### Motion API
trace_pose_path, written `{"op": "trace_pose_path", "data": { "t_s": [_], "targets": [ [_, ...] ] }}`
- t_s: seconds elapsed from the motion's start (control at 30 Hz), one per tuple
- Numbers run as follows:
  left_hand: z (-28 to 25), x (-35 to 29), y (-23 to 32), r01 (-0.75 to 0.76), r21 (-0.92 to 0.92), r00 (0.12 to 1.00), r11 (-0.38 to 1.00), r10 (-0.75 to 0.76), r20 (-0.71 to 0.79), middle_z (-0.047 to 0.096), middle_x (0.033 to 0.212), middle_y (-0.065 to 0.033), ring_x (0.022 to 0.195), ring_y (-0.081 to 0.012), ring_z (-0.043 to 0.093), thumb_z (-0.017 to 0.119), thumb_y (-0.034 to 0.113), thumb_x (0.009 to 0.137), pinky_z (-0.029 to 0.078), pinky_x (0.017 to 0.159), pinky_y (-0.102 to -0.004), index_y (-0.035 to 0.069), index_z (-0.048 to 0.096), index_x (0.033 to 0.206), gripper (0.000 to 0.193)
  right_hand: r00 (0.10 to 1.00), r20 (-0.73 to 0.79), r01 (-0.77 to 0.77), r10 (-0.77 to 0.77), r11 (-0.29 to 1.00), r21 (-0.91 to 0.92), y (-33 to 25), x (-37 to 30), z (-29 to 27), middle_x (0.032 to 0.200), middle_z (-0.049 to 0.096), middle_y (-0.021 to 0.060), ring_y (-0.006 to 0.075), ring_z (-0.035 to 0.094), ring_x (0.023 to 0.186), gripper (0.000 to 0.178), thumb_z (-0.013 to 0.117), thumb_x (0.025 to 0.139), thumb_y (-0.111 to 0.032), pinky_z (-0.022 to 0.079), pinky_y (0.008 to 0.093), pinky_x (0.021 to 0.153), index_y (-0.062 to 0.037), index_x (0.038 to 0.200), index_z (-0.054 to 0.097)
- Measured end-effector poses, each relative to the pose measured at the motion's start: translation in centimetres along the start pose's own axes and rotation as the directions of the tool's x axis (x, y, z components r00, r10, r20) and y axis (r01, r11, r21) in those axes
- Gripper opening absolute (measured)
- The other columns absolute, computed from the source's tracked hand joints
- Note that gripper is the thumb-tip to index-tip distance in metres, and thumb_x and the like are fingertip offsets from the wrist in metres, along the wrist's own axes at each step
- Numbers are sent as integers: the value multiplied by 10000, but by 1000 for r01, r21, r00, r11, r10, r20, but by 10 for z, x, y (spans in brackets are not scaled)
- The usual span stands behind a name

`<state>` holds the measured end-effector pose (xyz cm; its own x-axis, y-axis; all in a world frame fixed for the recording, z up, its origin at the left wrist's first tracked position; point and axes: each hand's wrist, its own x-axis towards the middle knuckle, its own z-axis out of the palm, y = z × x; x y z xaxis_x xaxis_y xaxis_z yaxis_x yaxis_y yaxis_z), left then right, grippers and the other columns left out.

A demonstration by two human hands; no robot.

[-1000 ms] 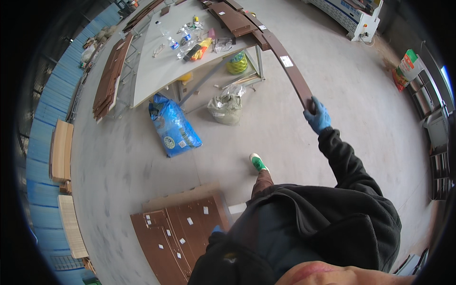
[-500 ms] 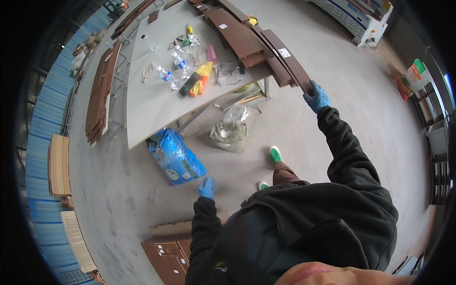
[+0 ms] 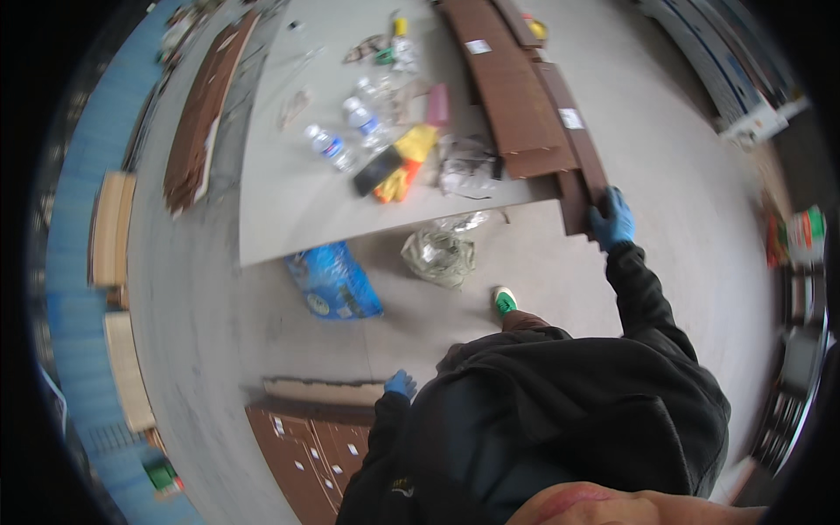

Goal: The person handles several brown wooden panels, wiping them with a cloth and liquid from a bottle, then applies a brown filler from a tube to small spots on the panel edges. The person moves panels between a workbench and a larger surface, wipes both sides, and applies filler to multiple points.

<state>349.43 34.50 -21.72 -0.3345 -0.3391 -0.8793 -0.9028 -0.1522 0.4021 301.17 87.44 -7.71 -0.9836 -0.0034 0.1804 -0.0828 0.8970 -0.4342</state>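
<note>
My right hand [image 3: 614,219], in a blue glove, is closed on the near end of a long, narrow brown board [image 3: 573,131] with a white label. This board lies along the right edge of the grey-white table [image 3: 289,223], its end jutting past the corner. Beside it rests a wider stack of brown boards [image 3: 516,109]. Low by my side hangs my left hand [image 3: 401,383], also blue-gloved, with loosely bent fingers and nothing visible in them. Brown labelled panels [image 3: 315,446] lie on the floor beyond it.
Plastic bottles [image 3: 328,147], yellow-orange gloves [image 3: 407,162] and a dark box-shaped thing [image 3: 378,171] lie on the table. A blue sack [image 3: 334,282] and a pale green bag [image 3: 440,258] sit under its near edge. More brown boards [image 3: 206,114] are stacked at left.
My view has shifted toward the table, now nearer. My right hand stays on the board's end. My left hand has dropped back from near the blue sack toward my side.
</note>
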Motion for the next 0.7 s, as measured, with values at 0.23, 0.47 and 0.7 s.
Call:
{"op": "trace_pose_path", "data": {
  "t_s": [0.23, 0.47, 0.7],
  "targets": [
    [13, 7, 27, 90, -631, 994, 770, -31, 104, 625, 899, -30, 814, -220, 644, 664, 271, 1022, 549, 673, -387, 125, 625, 1022, 151, 976, -154, 116, -157, 963, -245, 7, 16, -1, 1503, 562, 262, 451, 605, 1271, 553, 717, 959, -327, 497, 509, 1046, -24, 1407, 601],
    [-39, 49, -10, 49, -664, 971, 746, -190, -142, 565, 724, 28, 556, -156, 544, 660, 288, 1019, 406, 463, -321, 159, 638, 948, 149, 781, -243, 607, -575, 791, 78, -231, 21, 4, 1552, 533, 239, 411, 554, 1393, 472, 670, 949, -44, 435, 469, 1163, -6, 1413, 589],
    [-207, 36, 74, -703, -401, 661, 587, 332, -673, 660, 1372, -171, 1213, -237, 634, 643, 307, 1061, 515, 1038, -379, -19, 582, 1442, 505, 643, 201, 242, -739, 445, 862, -538, -157, 152, 1599, 486, 232, 340, 461, 1491, 546, 624, 1019, -107, 341, 428, 1238, 6, 1535, 482]
  ]
}}
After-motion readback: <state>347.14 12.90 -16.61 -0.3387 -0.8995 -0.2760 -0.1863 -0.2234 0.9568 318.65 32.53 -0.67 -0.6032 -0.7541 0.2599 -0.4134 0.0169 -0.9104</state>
